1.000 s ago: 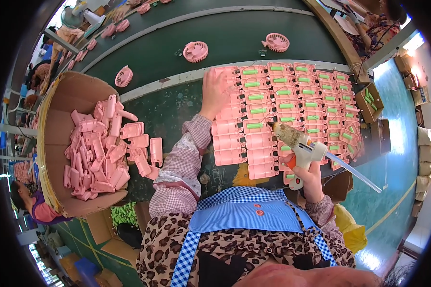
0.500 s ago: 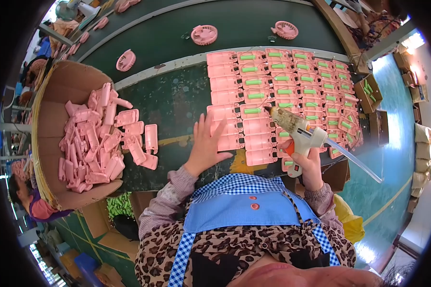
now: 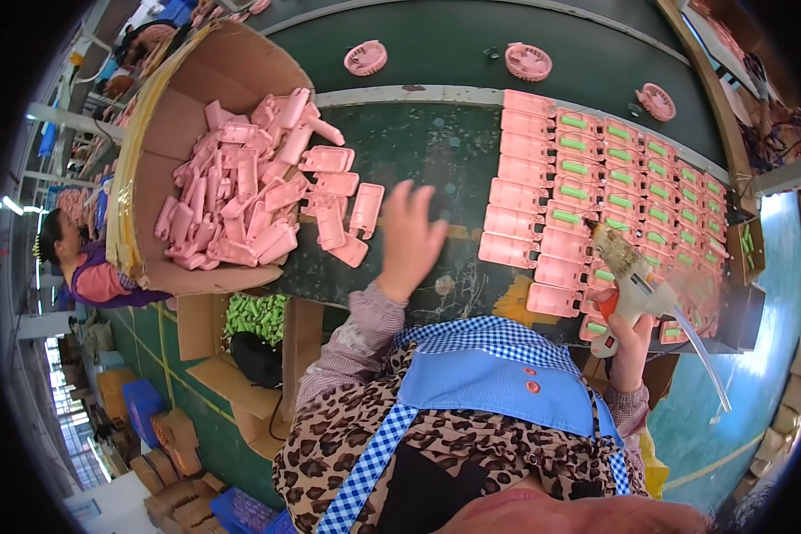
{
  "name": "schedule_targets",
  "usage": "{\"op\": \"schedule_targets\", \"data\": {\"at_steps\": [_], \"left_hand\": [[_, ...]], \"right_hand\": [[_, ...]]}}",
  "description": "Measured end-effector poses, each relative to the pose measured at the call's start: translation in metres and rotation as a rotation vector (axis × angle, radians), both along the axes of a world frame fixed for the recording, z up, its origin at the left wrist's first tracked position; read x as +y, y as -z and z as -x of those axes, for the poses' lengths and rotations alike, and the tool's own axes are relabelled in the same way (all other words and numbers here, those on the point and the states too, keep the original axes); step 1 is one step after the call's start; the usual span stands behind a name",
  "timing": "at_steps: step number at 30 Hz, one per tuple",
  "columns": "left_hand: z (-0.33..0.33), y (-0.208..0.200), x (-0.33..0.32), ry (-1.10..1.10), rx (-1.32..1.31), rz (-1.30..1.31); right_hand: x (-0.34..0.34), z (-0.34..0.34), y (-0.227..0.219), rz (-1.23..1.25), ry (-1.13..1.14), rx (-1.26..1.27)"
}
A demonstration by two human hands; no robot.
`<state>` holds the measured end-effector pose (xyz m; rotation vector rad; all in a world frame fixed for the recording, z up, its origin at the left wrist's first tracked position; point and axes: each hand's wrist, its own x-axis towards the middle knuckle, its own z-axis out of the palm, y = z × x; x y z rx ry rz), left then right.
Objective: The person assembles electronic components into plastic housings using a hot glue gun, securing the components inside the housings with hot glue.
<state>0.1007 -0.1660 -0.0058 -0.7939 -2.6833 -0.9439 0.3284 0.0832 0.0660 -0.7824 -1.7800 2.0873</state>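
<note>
Head view: the left hand (image 3: 411,242) is over the green desk (image 3: 445,169), its fingers spread apart and holding nothing, just to the right of a loose pink shell (image 3: 367,210); whether it touches the desk I cannot tell. The right hand (image 3: 629,343) is clamped on the handle of a white glue gun (image 3: 643,298), and a translucent glue stick (image 3: 703,360) juts from the gun's rear. The nozzle points up and to the left, near a green cylinder (image 3: 567,216) in the array of pink shells (image 3: 518,169) on the desk's right part. The array's leftmost column is plain pink; many shells farther right carry green cylinders.

At the left, an open cardboard box (image 3: 214,76) holds a heap of pink shells (image 3: 240,191), with several more lying by its mouth. Beyond the desk, 3 round pink parts (image 3: 528,61) sit on a dark green belt (image 3: 454,49). Below the desk, another carton (image 3: 200,325) contains green cylinders.
</note>
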Motion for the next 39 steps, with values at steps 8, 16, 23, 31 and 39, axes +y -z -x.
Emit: {"op": "schedule_targets", "data": {"at_steps": [8, 16, 23, 31, 39], "left_hand": [[0.018, 0.017, -0.122, -0.542, 0.114, 0.039], [0.027, 0.034, -0.108, -0.616, -0.062, -0.09], [0.005, 0.015, -0.101, -0.688, 0.032, -0.505], [-0.011, 0.049, -0.156, -0.712, 0.057, -0.155], [-0.027, 0.033, -0.124, -0.69, 0.2, 0.248]], "right_hand": [[0.003, 0.004, 0.008, 0.004, -0.08, -0.029], [-0.001, 0.003, 0.005, 0.029, -0.097, -0.055], [0.001, 0.002, 0.007, 0.034, -0.091, -0.068], [0.0, 0.007, 0.001, 0.06, -0.094, -0.029], [0.002, 0.003, 0.006, 0.063, -0.125, -0.062]]}}
